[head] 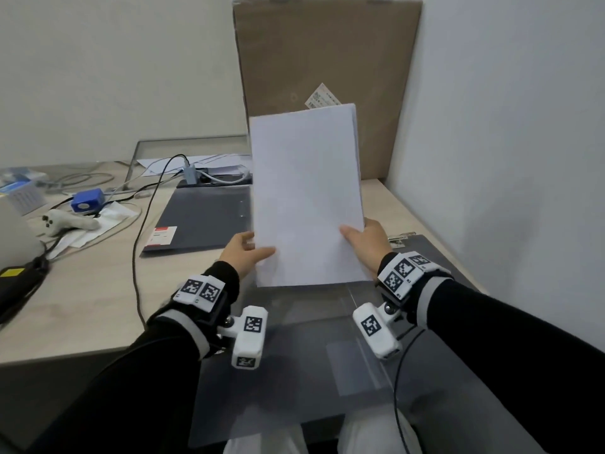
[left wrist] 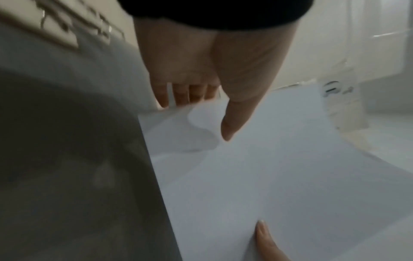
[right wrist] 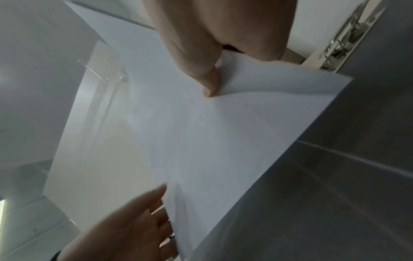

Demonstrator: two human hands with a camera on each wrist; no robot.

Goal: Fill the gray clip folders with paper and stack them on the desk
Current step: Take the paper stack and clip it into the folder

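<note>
Both hands are engaged on a stack of white paper (head: 307, 198), held raised and tilted above the desk (head: 98, 290), its lower edge nearest the person. The left hand (head: 244, 253) grasps the lower left edge, thumb laid on the front face and fingers behind, as the left wrist view confirms; the right hand (head: 366, 242) grasps the lower right edge in the same manner, thumb pressed onto the top sheet. In the right wrist view the sheets bow slightly at the thumb, and at the upper edge a rear sheet stands a little offset from the front one, so the stack is not yet squared. The two-sided hold is judged to serve that purpose: keeping loose sheets together and aligned before they go under a clip. Directly beneath the paper lies an open gray clip folder (head: 458, 371) with a clear cover sheet (head: 294, 355) spread toward the person; its metal clip (head: 401, 239) sits at the far edge, just beyond the right hand, placed where the paper's leading edge can be slid in. A second gray folder (head: 203, 217) lies closed on the desk to the left, bearing a red and white label, near cables and a blue device. A cardboard box (head: 327, 77) leans against the wall behind. No paper is yet clipped in the open folder
</note>
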